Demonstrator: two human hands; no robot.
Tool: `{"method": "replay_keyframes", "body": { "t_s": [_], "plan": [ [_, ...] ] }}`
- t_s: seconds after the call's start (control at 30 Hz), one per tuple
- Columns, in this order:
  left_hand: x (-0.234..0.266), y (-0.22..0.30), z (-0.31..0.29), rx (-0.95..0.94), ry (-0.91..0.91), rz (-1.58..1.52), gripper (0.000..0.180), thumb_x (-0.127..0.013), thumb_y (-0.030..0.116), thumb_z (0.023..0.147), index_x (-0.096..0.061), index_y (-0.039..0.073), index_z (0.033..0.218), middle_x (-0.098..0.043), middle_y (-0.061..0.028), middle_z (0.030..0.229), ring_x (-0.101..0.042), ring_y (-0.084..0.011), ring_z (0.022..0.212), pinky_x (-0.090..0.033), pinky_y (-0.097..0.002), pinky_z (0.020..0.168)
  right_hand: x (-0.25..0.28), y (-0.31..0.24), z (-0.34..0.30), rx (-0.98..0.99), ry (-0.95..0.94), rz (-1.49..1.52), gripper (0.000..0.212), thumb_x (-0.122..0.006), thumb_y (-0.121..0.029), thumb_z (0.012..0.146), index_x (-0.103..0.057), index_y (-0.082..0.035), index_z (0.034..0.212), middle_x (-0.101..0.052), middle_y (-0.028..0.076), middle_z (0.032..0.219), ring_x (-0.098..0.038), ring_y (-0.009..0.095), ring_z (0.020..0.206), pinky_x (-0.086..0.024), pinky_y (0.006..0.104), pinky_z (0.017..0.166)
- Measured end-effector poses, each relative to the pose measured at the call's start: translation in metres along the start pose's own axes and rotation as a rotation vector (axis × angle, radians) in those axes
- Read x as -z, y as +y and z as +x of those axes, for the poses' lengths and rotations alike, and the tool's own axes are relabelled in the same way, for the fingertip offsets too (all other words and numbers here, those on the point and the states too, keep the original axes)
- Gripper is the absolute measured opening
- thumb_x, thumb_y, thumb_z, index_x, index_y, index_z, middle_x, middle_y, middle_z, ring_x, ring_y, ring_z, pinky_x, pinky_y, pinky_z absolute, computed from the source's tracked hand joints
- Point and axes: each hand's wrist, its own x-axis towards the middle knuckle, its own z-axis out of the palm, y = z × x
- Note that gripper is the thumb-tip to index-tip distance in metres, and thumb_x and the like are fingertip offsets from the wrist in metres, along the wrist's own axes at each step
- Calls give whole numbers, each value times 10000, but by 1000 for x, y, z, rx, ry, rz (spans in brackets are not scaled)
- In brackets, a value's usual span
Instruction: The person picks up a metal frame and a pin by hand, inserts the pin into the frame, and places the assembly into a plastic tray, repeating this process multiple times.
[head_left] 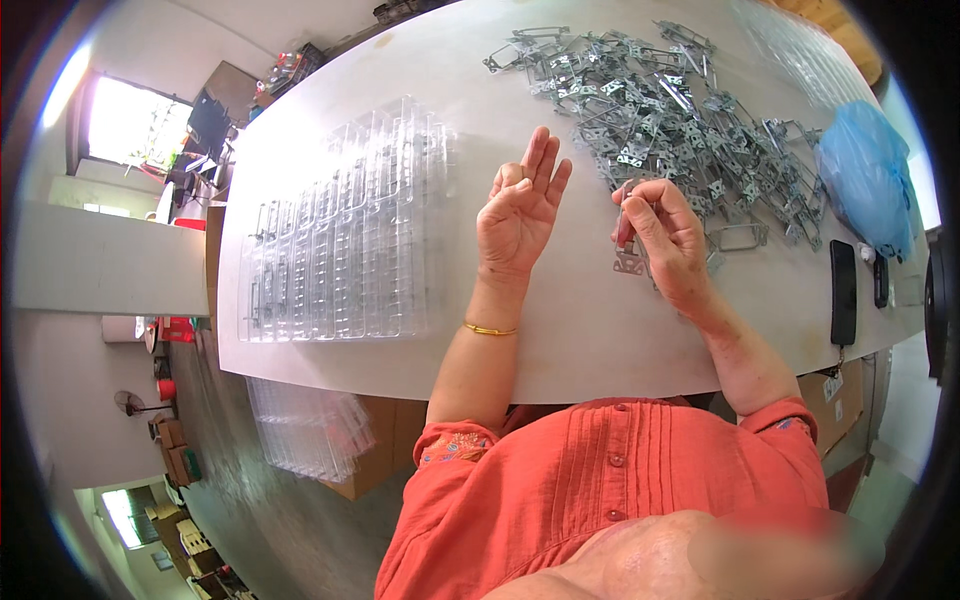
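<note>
My left hand (518, 215) is raised over the table, palm toward me. Three of its fingers stretch upward while the thumb and forefinger bend in together. I see nothing in it. My right hand (668, 235) is closed on a small metal bracket (628, 263) with a flat stamped end. Something reddish shows beside the fingers, but its kind is unclear. Just beyond that hand lies a large pile of grey metal wire-and-plate brackets (670, 110). A single bracket (738, 237) lies at the pile's near edge. Left of my left hand stands a stack of clear plastic trays (340, 240).
A blue plastic bag (868, 180) sits at the table's right side, near a black phone (843, 293). Clear plastic sheeting (800, 50) lies at the far right of the white table (560, 340). More clear trays (305, 425) rest below the left edge, beside a cardboard box (385, 440).
</note>
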Motion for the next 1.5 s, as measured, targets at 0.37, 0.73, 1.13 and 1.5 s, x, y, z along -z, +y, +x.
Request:
{"method": "replay_keyframes", "body": {
  "t_s": [0.37,0.73,1.13,1.5],
  "plan": [
    [4,2,0,6,-1,-36,135,-504,-35,878,-556,69,809,-409,-183,1519,-281,-314,1472,-226,-501,1229,0,1,-1,-3,-25,-12,88,-512,-121,1043,-539,-38,1038,-578,84,1018,-568,84,730,-499,259,731],
    [5,1,1,0,-13,5,117,-522,-5,874,-561,82,807,-393,-177,1533,-267,-314,1479,-211,-492,1234,-1,0,-1,-12,-17,2,105,-539,-133,1034,-553,-29,1021,-582,23,925,-576,66,754,-494,234,690],
    [-1,1,0,39,-89,45,161,-547,-9,863,-517,118,770,-343,-170,1565,-232,-307,1494,-206,-515,1227,-2,1,-1,21,-1,-19,107,-533,-130,1036,-560,-26,1028,-581,9,843,-571,54,742,-509,227,682],
    [-4,1,-1,79,-126,93,195,-577,6,858,-502,144,742,-355,-154,1564,-273,-325,1478,-275,-591,1169,-2,-1,-1,9,-6,-32,119,-535,-144,1037,-559,-29,1031,-570,-1,810,-563,54,721,-490,226,674]
  ]
}}
